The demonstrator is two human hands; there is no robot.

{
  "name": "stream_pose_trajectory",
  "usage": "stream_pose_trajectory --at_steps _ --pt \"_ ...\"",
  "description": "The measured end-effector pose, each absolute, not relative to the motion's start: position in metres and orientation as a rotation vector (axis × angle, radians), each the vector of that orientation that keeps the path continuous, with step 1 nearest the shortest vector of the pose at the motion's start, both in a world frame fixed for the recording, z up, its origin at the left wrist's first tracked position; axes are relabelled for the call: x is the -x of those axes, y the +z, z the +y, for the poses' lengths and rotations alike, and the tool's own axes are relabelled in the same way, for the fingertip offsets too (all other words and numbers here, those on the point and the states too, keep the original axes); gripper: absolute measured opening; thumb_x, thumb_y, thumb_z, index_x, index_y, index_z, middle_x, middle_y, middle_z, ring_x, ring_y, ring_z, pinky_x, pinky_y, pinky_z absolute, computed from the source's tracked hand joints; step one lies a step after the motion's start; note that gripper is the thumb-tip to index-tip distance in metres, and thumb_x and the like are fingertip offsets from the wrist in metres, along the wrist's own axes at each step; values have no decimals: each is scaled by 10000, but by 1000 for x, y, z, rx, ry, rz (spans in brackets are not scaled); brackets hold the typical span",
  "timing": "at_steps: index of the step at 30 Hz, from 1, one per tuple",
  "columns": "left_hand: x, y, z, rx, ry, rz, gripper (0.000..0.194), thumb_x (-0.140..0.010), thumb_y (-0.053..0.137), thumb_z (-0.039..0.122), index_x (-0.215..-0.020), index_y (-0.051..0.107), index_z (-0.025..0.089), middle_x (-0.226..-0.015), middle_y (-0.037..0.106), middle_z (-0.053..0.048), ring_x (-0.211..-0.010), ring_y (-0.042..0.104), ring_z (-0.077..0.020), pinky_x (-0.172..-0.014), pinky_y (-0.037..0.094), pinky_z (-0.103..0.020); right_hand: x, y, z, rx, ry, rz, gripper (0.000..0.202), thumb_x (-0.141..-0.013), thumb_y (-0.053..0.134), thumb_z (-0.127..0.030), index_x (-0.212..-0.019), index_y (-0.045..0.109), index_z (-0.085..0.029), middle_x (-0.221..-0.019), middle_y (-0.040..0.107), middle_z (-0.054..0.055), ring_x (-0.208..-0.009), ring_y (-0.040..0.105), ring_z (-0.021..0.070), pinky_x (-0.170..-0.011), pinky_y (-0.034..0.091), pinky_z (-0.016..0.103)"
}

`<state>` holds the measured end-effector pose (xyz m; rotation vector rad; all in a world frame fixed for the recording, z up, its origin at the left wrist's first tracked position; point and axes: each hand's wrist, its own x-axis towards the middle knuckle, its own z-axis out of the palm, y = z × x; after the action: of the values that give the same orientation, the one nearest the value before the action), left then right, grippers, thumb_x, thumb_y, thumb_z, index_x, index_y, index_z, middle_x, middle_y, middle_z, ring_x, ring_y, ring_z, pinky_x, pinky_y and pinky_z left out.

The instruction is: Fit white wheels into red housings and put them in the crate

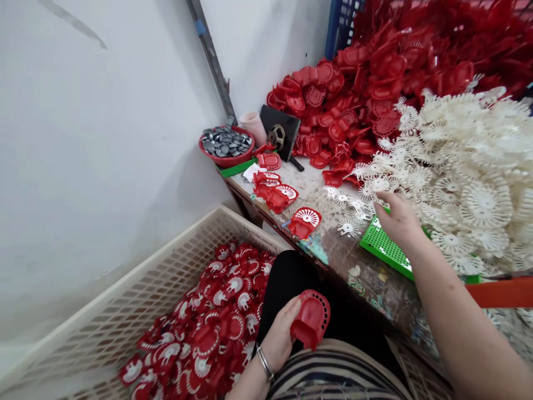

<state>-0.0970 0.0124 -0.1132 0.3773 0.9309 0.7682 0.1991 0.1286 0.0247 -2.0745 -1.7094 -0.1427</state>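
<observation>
Partly hidden, the left fingers [292, 310] clasp a red piece [310, 319], while the visible right fingers [388, 199] spread empty.

The red piece [311, 318] is smooth, glossy plastic; the white wheels [458, 178] look like duller plastic. The green tray [383, 244] is shiny plastic, the crate [125, 290] matt plastic. The tabletop [308, 179] looks rough, the bracelet [265, 364] polished metal.

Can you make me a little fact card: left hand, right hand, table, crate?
Left hand: holds a red piece
Right hand: open, by the green tray and spiky white pieces
Table: also has a red pile and a bowl of gray parts
Crate: holds many red-and-white pieces
</observation>
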Motion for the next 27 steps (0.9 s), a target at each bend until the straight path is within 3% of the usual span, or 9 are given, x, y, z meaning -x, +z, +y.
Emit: stream_pose_trajectory --at_steps 5,12,19,24,27 --pt "99 -120 18 -343 765 889 446 -617 817 486 -917 744 164 -937 752 -78 -895 670 -231 -868 466 -335 -187 17 183 2262 -17 -1809 300 -891 483 -217 -1126 657 -150 -1122 662 119 -1073 601 243 -974 445 362" --pt "106 -128 23 -208 757 851 499 -612 776 583 -914 751 186 -1026 752 -91 -1142 603 -306 -1053 381 -421 -182 13 221 2508 -5 -1772 265 -933 546 -337 -1117 602 -155 -1179 595 87 -1090 562 214 -957 451 445" --pt "110 -139 26 -153 754 842 450 -607 806 527 -914 756 202 -1098 739 -93 -1205 567 -322 -1099 340 -455 -232 42 220 2696 -184 -1431 384 -903 472 -163 -1274 503 -69 -1298 478 212 -1222 463 300 -983 399 398" --pt "111 -145 27 -159 758 870 447 -615 811 501 -944 755 204 -1137 725 -99 -1202 574 -327 -1110 334 -467 -265 47 218 2821 -54 -1353 254 -940 529 -321 -1093 606 -134 -1119 610 91 -1032 588 211 -903 482 417" --pt "112 -147 28 -163 733 882 451 -637 796 504 -981 754 214 -1148 722 -94 -1206 574 -315 -1111 344 -446 -270 38 218 2834 -1 -1379 264 -931 555 -366 -1069 615 -149 -1084 625 71 -978 609 189 -875 509 405"
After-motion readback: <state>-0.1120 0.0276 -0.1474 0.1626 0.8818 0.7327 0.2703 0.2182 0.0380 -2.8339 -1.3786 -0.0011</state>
